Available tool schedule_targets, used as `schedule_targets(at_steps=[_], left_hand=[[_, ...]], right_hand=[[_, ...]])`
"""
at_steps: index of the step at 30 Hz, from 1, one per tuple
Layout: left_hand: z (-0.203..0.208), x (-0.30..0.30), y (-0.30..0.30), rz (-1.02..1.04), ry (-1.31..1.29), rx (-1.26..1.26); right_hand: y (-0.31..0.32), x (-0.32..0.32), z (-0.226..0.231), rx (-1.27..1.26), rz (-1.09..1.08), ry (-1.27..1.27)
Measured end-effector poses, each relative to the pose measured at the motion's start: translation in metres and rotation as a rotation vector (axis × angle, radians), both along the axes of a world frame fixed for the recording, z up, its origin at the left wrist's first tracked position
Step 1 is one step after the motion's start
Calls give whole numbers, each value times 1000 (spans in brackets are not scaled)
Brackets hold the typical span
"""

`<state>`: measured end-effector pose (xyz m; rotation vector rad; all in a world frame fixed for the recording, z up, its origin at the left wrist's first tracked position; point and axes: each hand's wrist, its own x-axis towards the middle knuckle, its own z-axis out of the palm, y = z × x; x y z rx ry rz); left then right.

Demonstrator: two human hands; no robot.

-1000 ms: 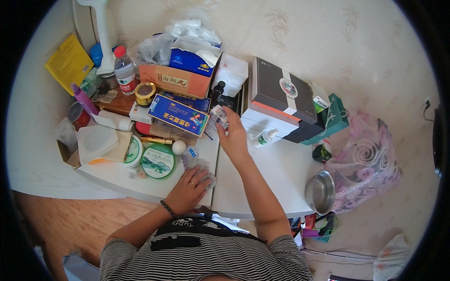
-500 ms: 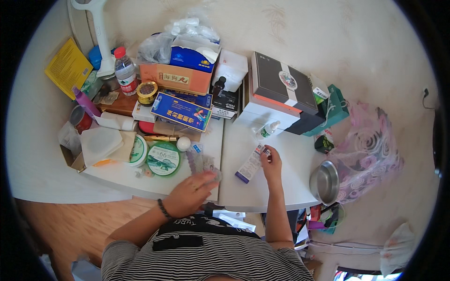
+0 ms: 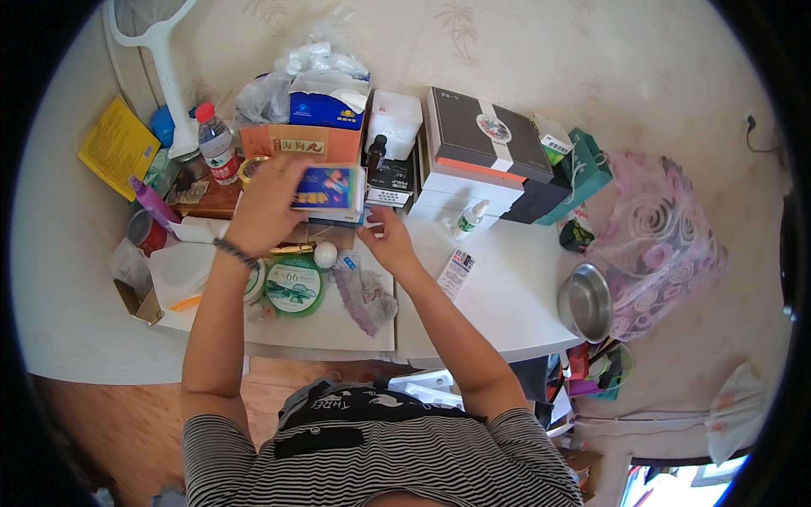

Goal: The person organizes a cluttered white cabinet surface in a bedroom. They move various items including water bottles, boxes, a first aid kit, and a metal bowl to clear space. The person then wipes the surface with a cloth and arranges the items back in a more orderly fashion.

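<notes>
Over the cluttered left half of the table, my left hand (image 3: 269, 203) is closed on a blue box (image 3: 328, 188) with colourful print. The box is lifted and slightly blurred. My right hand (image 3: 390, 241) is beside the box's lower right corner, fingers bent and apart; whether they touch it is unclear. Beneath, another blue-and-white box edge (image 3: 338, 223) shows partly. Nearer me lie a grey cloth (image 3: 367, 300) with a purple edge and a round green tub (image 3: 294, 286). A white ball-shaped item (image 3: 325, 254) is beside the tub. A slim white box (image 3: 457, 272) lies behind my right forearm.
An orange box (image 3: 283, 142) and stacked dark and white boxes (image 3: 486, 139) line the wall. A small spray bottle (image 3: 470, 220) and a dark bottle (image 3: 377, 152) stand near them. A red-capped water bottle (image 3: 218, 145) is at left, a metal bowl (image 3: 585, 302) at right.
My left hand has moved from the grey cloth to the blue box and raised it. My right hand has left the slim white box and moved left. The view has shifted slightly.
</notes>
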<state>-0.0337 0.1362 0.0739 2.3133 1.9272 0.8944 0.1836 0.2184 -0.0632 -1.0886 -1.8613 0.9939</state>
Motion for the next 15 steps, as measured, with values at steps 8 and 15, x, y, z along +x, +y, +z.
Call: schedule_targets(at_steps=[8, 15], left_hand=[[6, -7, -47, 77, -1140, 226], [-21, -13, -68, -23, -1843, 129]], right_hand=[[11, -29, 21, -9, -73, 21], [0, -29, 26, -29, -127, -35]])
